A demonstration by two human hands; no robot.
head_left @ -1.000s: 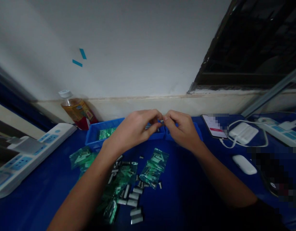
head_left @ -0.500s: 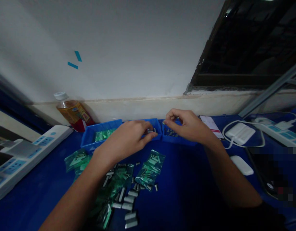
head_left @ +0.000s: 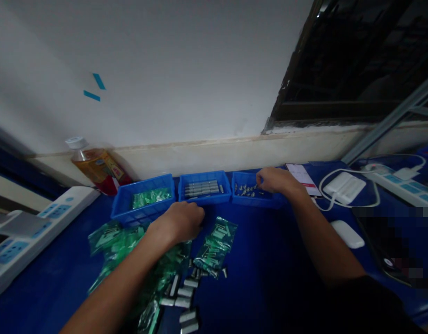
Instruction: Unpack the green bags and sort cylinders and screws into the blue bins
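My left hand (head_left: 181, 221) is closed above the table, just in front of the middle blue bin (head_left: 209, 200); what its fingers hold, if anything, is hidden. That bin contains several grey metal rods (head_left: 202, 188) lying in a row. At the right-hand blue bin (head_left: 247, 201), the fingertips of my right hand (head_left: 275, 180) are pressed together among small screws (head_left: 246, 190); I cannot make out anything between them. Green plastic packets (head_left: 152, 196) fill part of the left blue bin (head_left: 140, 214). Right of my left hand lies a green bag of small parts (head_left: 217, 246).
Loose metal blocks (head_left: 184, 292) and screws lie in front, beside a heap of green bags (head_left: 119, 246). A drink bottle (head_left: 99, 164) leans by the wall. Power strips (head_left: 50, 227) flank the bins. A phone (head_left: 302, 178), a white charger (head_left: 344, 187) and a cable are at right.
My left hand has drawn back out of the middle bin towards me and closed, uncovering the rods. My right hand has lowered into the screw bin, towards its right side.
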